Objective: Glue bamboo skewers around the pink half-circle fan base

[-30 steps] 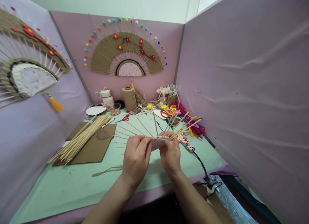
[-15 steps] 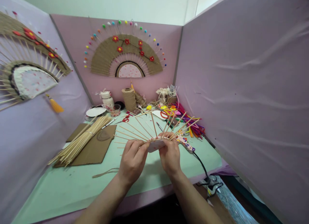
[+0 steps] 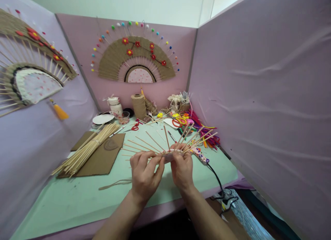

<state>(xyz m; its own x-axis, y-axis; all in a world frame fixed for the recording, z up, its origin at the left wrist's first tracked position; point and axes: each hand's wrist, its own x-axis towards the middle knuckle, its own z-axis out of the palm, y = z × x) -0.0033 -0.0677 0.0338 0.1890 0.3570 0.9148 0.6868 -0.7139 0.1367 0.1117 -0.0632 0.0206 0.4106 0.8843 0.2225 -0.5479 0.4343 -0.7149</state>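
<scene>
Between my hands, above the green tabletop, is a fan frame (image 3: 168, 158): a small pale base with thin wooden sticks spreading outward from its curved edge. My left hand (image 3: 147, 173) pinches the left side of the base with thumb and fingers. My right hand (image 3: 181, 167) grips the right end, its thumb on the near face and its fingers behind. The hands hide parts of the base and the lower ends of several sticks. Just right of the frame lies a patterned glue gun (image 3: 199, 155) with a black cord.
A bundle of wooden sticks (image 3: 89, 148) rests on brown cardboard (image 3: 103, 166) at the left. Red scissors (image 3: 133, 127), a twine spool (image 3: 139, 106), a white bottle (image 3: 114, 106) and colourful pipe cleaners (image 3: 210, 140) lie farther back. A finished fan (image 3: 137, 57) hangs on the back panel.
The fan frame has tipped, so less of its pale base shows and its sticks sit lower. My left hand has shifted slightly right, with its thumb moved along the base.
</scene>
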